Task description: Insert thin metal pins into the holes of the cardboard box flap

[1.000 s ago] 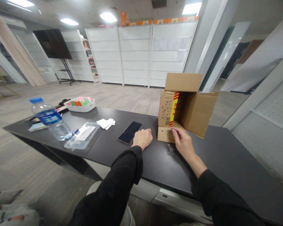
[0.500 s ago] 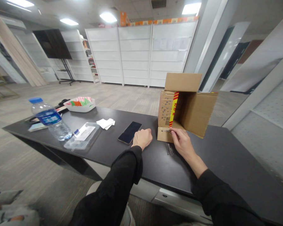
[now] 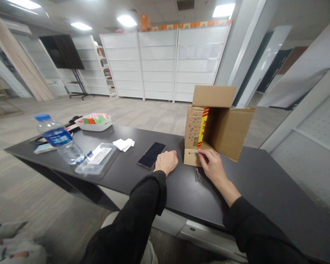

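My right hand (image 3: 211, 163) is closed in a pinch at the lower flap of an open cardboard box (image 3: 193, 126). Between thumb and fingers is a small thin metal piece (image 3: 194, 152), its tip pointing left along the flap; its exact kind is too small to tell. Just below the fingers several long thin metal pins, like nails or screws (image 3: 198, 174), lie side by side on the dark table. Grey dots cover the box's side panel. My left hand (image 3: 166, 162) rests as a fist beside a black phone (image 3: 151, 155), its fingers curled under and their inside hidden.
On the table (image 3: 266, 187) to the left are white paper pieces (image 3: 123, 144), a clear plastic case (image 3: 95, 165), a water bottle (image 3: 61, 140) and a white basket (image 3: 95, 125) with coloured packets. The box's right flap (image 3: 239, 134) sticks outward beyond my right hand.
The right fingertips have shifted very slightly left at the flap, still pinching. The left fist, phone, box and loose metal pins stay where they were.
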The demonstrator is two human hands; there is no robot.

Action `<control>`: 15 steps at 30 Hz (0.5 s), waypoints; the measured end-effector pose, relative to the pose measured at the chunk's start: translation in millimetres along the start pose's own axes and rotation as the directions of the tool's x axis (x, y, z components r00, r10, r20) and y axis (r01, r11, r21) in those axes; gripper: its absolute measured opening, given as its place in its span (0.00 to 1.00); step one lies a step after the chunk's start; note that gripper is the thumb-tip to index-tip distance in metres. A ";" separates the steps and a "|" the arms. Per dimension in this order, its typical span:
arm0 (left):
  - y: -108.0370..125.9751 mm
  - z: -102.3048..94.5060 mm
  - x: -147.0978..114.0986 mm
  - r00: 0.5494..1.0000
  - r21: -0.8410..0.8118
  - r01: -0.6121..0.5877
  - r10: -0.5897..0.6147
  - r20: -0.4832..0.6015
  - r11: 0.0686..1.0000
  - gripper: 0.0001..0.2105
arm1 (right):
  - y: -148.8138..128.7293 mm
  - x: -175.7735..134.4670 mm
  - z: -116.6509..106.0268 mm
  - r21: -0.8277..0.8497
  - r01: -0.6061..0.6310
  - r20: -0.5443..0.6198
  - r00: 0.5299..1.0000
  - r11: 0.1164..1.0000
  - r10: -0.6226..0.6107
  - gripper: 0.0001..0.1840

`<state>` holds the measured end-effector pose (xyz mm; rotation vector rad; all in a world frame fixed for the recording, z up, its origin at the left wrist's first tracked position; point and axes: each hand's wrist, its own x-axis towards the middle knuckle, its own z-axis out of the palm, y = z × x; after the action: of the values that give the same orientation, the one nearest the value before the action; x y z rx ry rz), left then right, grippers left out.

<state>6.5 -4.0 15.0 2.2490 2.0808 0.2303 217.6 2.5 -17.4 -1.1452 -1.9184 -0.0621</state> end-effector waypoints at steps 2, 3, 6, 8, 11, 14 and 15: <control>-0.5 0.9 0.5 1.000 0.000 -0.010 0.010 -0.013 1.000 0.17 | 0.3 0.2 1.1 -0.029 0.000 0.002 1.000 1.000 0.000 0.10; -0.7 1.4 0.7 1.000 0.001 -0.011 0.011 -0.017 1.000 0.17 | 0.2 0.3 1.7 -0.042 0.000 0.002 1.000 0.999 0.000 0.10; -1.1 2.0 0.9 1.000 0.004 -0.011 0.011 -0.019 1.000 0.17 | 0.0 0.8 3.1 -0.070 -0.002 -0.001 1.000 0.998 0.002 0.08; -1.1 2.0 0.9 1.000 0.002 -0.013 0.013 -0.021 1.000 0.17 | 0.1 1.4 4.1 -0.079 -0.004 -0.009 1.000 0.997 0.004 0.08; -1.3 2.1 0.9 0.999 0.001 -0.020 0.020 -0.030 1.000 0.17 | 0.4 2.2 5.3 -0.088 -0.010 -0.020 1.000 0.996 0.009 0.07; -1.7 2.3 1.0 0.999 0.000 -0.023 0.023 -0.032 1.000 0.17 | 0.0 2.5 5.6 -0.091 -0.013 -0.024 1.000 0.996 0.011 0.07; -1.8 2.3 1.0 0.999 -0.001 -0.022 0.022 -0.031 1.000 0.17 | -0.5 2.5 5.5 -0.093 -0.014 -0.023 1.000 0.996 0.012 0.07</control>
<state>5.1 -2.7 12.5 2.2834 2.0715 0.2693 213.2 6.4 -18.9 -1.2131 -1.9051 -0.1582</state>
